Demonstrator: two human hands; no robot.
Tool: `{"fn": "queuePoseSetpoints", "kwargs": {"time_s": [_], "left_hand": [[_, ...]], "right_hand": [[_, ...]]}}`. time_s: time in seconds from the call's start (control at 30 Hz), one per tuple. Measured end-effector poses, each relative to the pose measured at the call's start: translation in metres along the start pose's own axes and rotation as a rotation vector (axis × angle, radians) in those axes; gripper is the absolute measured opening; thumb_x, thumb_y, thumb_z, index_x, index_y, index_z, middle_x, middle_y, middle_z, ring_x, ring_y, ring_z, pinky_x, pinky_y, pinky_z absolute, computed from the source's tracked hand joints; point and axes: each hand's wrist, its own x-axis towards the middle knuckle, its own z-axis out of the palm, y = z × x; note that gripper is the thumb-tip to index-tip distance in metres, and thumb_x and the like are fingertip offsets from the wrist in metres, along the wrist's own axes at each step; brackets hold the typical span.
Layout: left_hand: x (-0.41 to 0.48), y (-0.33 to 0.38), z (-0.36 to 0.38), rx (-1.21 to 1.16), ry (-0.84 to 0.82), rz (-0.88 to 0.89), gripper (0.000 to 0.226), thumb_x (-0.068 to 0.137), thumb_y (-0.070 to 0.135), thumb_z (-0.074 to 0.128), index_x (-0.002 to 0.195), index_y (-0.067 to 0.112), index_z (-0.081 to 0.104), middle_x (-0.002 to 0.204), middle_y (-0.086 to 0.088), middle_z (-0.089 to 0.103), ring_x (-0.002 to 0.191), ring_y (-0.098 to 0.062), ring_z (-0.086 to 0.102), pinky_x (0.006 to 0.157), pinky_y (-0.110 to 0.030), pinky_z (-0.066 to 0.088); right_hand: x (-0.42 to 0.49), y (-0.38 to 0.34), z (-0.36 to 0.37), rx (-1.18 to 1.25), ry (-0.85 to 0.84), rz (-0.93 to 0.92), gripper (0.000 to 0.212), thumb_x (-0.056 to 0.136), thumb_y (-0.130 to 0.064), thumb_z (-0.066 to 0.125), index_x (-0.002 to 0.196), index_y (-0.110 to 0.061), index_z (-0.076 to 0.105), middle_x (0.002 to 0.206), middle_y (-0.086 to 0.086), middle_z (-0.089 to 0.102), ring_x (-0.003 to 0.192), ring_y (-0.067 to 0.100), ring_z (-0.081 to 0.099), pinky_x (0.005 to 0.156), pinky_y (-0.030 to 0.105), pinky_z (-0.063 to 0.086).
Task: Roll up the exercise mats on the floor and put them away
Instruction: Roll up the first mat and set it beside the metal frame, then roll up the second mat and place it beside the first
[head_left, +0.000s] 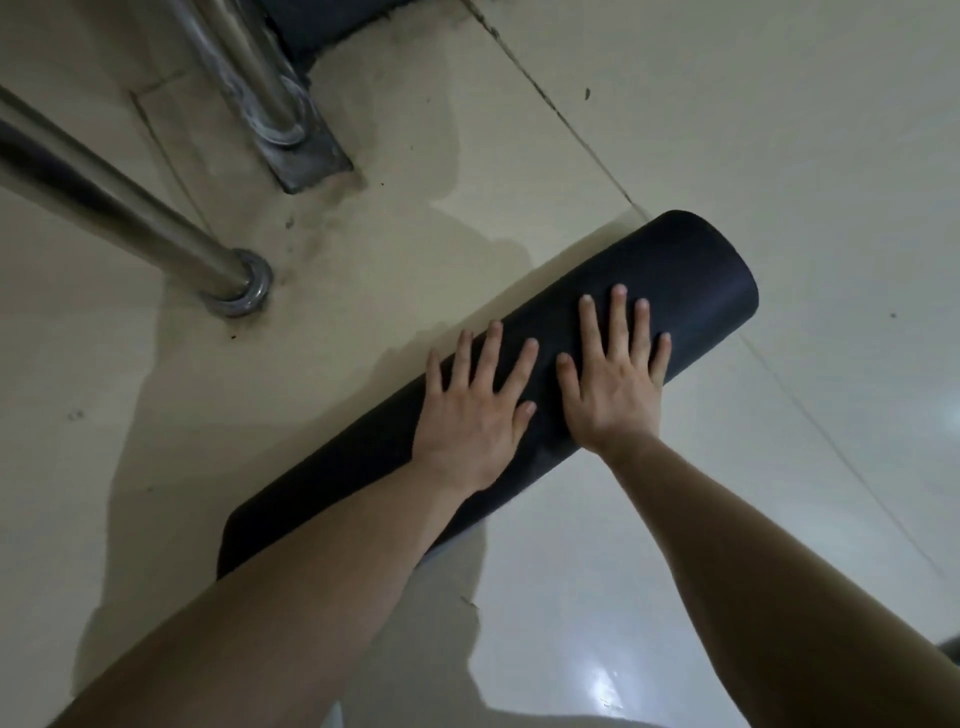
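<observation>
- A shiny round metal pole (119, 208) is seen at the far left, fixed to the floor by a round base ring.
- A second metal post (249, 67) on a dark flat base plate is seen behind it, higher in the view.
- The pale glossy tiled floor (779, 130) is marked with dusty patches near the posts.
- A black rolled-up exercise mat (691, 270) is laid on the floor, running diagonally from the lower left to the upper right.
- The left hand (470, 410) is pressed flat on top of the roll near its middle; its fingers (488, 348) are spread wide and nothing is gripped.
- The right hand (615, 379) is laid just beside it on the roll, palm down, fingers also spread and closed around nothing.
</observation>
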Motion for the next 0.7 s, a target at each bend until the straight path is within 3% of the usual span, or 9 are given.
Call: {"fn": "queuePoseSetpoints", "kwargs": {"time_s": [0.27, 0.37, 0.5, 0.7], "left_hand": [[0.006, -0.004, 0.003, 0.047, 0.001, 0.032, 0.068, 0.105, 0.054, 0.022, 0.161, 0.028, -0.006, 0.170, -0.015, 0.005, 0.154, -0.040, 0.015, 0.118, -0.064, 0.023], [0.002, -0.003, -0.010, 0.108, -0.048, 0.048, 0.068, 0.105, 0.052, 0.019, 0.161, 0.025, -0.009, 0.170, -0.016, 0.004, 0.154, -0.041, 0.012, 0.120, -0.063, 0.019], [-0.001, 0.032, -0.037, 0.236, -0.030, 0.140, 0.071, 0.103, 0.038, 0.035, 0.162, 0.011, 0.006, 0.170, -0.016, 0.009, 0.154, -0.034, 0.016, 0.124, -0.053, 0.015], [-0.065, 0.168, -0.059, 0.206, -0.065, 0.450, 0.066, 0.098, 0.030, 0.046, 0.158, 0.014, 0.023, 0.168, -0.013, 0.017, 0.148, -0.030, 0.030, 0.120, -0.045, 0.023]], "right_hand": [[0.008, -0.001, -0.002, -0.003, -0.074, 0.004, 0.072, 0.104, -0.056, 0.022, 0.163, -0.031, -0.010, 0.170, 0.001, -0.023, 0.156, 0.025, -0.022, 0.125, 0.052, -0.013], [-0.008, -0.001, -0.026, 0.079, -0.084, -0.011, 0.071, 0.105, -0.055, 0.028, 0.165, -0.029, -0.002, 0.172, 0.001, -0.016, 0.157, 0.024, -0.017, 0.127, 0.051, -0.007], [-0.117, 0.025, -0.027, 0.180, 0.041, 0.184, 0.065, 0.105, -0.050, 0.024, 0.165, -0.027, 0.010, 0.173, 0.001, 0.000, 0.160, 0.025, 0.001, 0.127, 0.050, 0.003], [-0.349, 0.115, -0.006, 0.194, -0.032, 0.582, 0.067, 0.100, -0.049, 0.032, 0.160, -0.020, 0.028, 0.168, 0.009, 0.026, 0.152, 0.031, 0.028, 0.122, 0.051, 0.020]]}}
